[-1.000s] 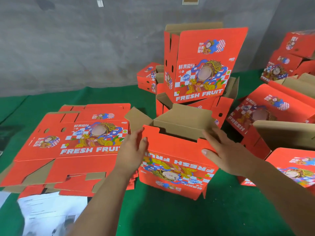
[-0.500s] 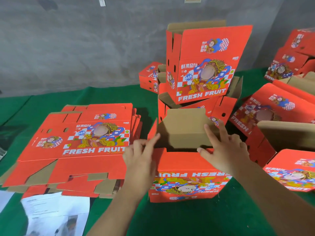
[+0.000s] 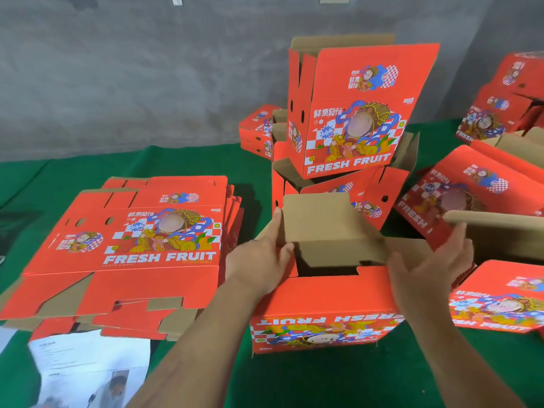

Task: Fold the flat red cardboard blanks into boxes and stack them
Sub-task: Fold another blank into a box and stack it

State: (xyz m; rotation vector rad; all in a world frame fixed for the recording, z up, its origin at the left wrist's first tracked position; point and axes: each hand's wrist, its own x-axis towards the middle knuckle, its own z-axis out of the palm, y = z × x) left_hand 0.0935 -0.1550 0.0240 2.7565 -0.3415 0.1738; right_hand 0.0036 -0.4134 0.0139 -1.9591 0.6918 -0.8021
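Observation:
A half-formed red box [image 3: 323, 316] stands upside down on the green cloth in front of me, its brown bottom flaps up. My left hand [image 3: 262, 260] presses the left flap with straight fingers, thumb at the opening's edge. My right hand [image 3: 432, 263] touches the right flap with fingers spread and straight. The far brown flap [image 3: 323, 222] stands upright between them. A pile of flat red blanks [image 3: 132, 248] lies to the left. Behind the box rises a stack of folded boxes [image 3: 353, 113].
More folded red boxes lie at the right [image 3: 471, 195] and far right [image 3: 506, 107], another small one at the back [image 3: 256, 131]. A printed white paper [image 3: 88, 369] lies at the lower left. A grey wall [image 3: 147, 69] closes the back.
The box has been turned square to me and set upright on the cloth. My hands moved apart from the rim to the left and right side flaps.

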